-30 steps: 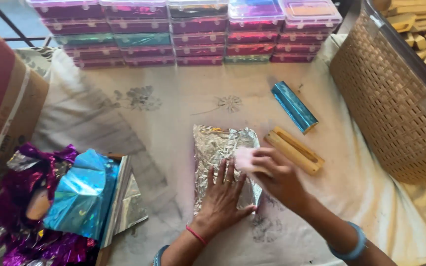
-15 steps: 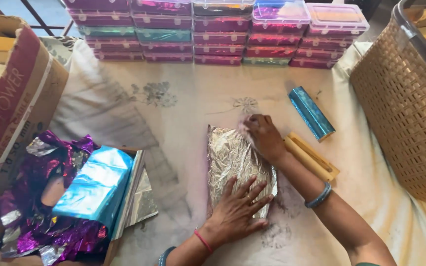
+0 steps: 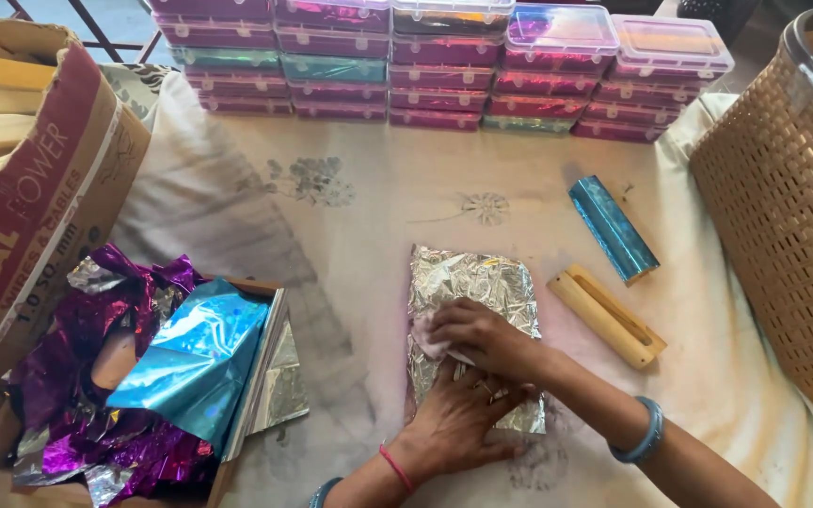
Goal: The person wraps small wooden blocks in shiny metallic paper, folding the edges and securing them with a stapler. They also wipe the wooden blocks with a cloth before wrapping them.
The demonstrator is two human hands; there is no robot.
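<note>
Since half a second ago, the right hand [image 3: 478,336] has been sliding back from the far edge of the crinkled silver foil sheet [image 3: 470,301] toward its middle, now crossing over the left hand [image 3: 458,420]. At the far left a brown cardboard box of pale wooden blocks [image 3: 21,188] is leaning beside a shallow tray of purple and blue foil sheets [image 3: 157,376]. On the cream flower-printed cloth [image 3: 350,198] the left hand is pressing flat, fingers spread, on the foil's near end, gripping nothing; the right is closing around a small pale wad, rubbing the foil. Pressing too hard could be tearing or creasing the thin sheet, I judge. Its long axis is running away from the person toward the stacked pink lidded boxes [image 3: 444,66]. Rightward are lying a grooved wooden block [image 3: 606,315], a blue foil-wrapped bar [image 3: 613,228] and a woven tan basket [image 3: 783,226].
</note>
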